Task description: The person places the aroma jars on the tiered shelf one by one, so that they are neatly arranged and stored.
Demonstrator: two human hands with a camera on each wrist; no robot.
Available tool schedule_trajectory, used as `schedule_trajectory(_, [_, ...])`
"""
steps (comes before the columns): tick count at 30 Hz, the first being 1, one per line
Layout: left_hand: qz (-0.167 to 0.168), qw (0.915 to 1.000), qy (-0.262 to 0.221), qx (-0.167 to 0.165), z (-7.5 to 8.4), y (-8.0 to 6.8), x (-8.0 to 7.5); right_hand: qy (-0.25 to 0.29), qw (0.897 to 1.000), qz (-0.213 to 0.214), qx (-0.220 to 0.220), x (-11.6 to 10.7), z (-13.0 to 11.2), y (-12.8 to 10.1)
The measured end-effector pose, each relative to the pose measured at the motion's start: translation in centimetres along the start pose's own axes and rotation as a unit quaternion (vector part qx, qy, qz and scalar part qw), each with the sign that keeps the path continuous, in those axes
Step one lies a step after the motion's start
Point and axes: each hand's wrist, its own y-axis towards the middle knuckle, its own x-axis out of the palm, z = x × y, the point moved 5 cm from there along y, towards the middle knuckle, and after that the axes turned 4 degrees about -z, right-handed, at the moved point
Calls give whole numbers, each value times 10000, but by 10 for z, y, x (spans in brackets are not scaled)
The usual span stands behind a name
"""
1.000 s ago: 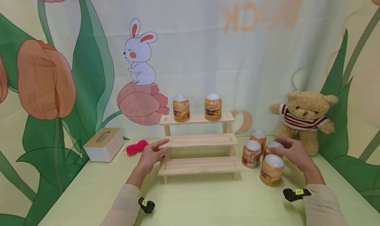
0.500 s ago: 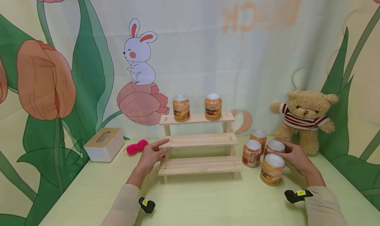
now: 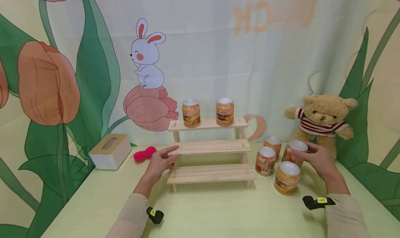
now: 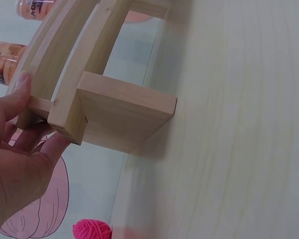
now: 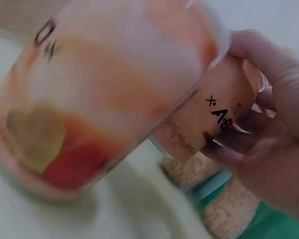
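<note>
My right hand (image 3: pixel 320 160) grips an orange can (image 3: pixel 293 154) with a silver lid, its fingers and thumb curled round the side in the right wrist view. Three more cans stand close by: a front can (image 3: pixel 286 180), a left can (image 3: pixel 265 163) and a back can (image 3: pixel 273 146). At the left end of the three-tier wooden shelf (image 3: pixel 209 147), my left hand (image 3: pixel 157 165) holds the middle board, thumb above and fingers beneath in the left wrist view. Two cans stand on the top tier, a left one (image 3: pixel 191 115) and a right one (image 3: pixel 225 113).
A teddy bear (image 3: pixel 322 116) in a striped shirt sits behind the gripped can. To the left are a pink yarn bundle (image 3: pixel 144 154) and a white tissue box (image 3: pixel 107 158) with a wooden lid. A printed curtain (image 3: pixel 203 57) hangs behind the table (image 3: pixel 218 213).
My right hand has closed round the can and shifted it up and to the right, away from the front can. The left hand keeps its place on the shelf.
</note>
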Motion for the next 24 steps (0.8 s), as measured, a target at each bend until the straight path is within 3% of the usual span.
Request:
schedule_trajectory(7, [-19,10000,-47,43,0,2,0,526,9969,299,-502,-8,-31,-4])
schedule_trajectory(14, [18,10000,10,7,0,2,1,1529,9782,218,-1388,-4,-57,-6])
schedule_trajectory(19, [29,10000,4,1,0,0,1,1676,9730,-29,-1590,8,-76,-7])
schedule_trajectory(24, [45,10000,-29,-61,1,-2,1,1404,9786,-278,-1478,24,-94,-8])
